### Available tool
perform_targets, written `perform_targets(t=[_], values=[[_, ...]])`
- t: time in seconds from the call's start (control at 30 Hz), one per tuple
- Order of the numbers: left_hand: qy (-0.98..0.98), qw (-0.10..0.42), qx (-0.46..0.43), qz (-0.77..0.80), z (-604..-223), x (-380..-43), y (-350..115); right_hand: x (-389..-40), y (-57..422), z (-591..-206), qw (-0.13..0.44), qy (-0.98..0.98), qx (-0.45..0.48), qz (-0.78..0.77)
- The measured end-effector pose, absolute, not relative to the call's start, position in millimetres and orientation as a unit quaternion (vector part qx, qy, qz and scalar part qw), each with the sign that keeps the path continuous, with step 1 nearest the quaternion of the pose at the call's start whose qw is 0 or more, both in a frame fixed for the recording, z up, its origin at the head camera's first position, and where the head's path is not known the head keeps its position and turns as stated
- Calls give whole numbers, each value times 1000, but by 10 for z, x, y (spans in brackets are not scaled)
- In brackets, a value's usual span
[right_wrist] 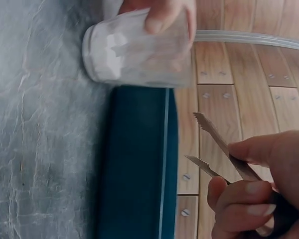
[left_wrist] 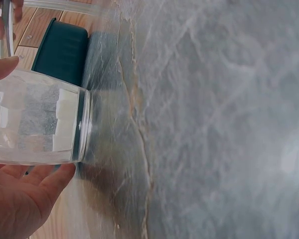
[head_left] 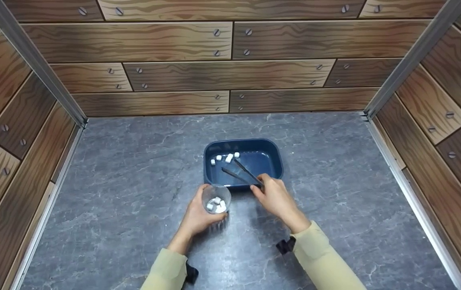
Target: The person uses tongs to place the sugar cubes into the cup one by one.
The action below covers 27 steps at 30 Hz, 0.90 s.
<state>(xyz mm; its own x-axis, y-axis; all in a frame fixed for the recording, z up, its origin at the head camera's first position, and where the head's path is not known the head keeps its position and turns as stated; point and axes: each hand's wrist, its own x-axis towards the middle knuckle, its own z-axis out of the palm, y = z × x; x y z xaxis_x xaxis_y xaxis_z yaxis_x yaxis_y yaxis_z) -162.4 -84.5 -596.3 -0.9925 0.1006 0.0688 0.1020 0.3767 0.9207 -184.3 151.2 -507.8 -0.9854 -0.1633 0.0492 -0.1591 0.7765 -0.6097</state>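
My left hand [head_left: 196,215] grips a clear cup [left_wrist: 35,119] round its side, with several white cubes [head_left: 217,206] at its bottom. The left wrist view shows its base close to the floor. My right hand [head_left: 278,199] holds metal tongs [head_left: 248,172], whose serrated tips [right_wrist: 204,121] stand apart with nothing between them. Those tips point over a dark blue tray [head_left: 262,164], above its near half in the head view. Several white cubes [head_left: 229,158] lie inside the tray toward its far left. The cup is just in front of the tray's near left corner.
Grey marbled floor [head_left: 133,181] surrounds the tray. Wood-patterned panels [head_left: 230,76] wall in the back and both sides, with metal strips [head_left: 412,201] along the edges. A dark wrist device [head_left: 285,245] sits at the right cuff, another [head_left: 191,274] at the left.
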Motion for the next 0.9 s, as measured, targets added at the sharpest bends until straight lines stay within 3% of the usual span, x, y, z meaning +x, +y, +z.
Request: perform_targets(t=[0.57,0.9], values=[[-827,-5,-60,-559,-5948,-1628,-844,-2112,1359,-5214,-31,955,-119,-270],[-826,-8,-60,-560,-5952,-1629,-845,-2168,1325,-5270,-17,965,-116,-234]])
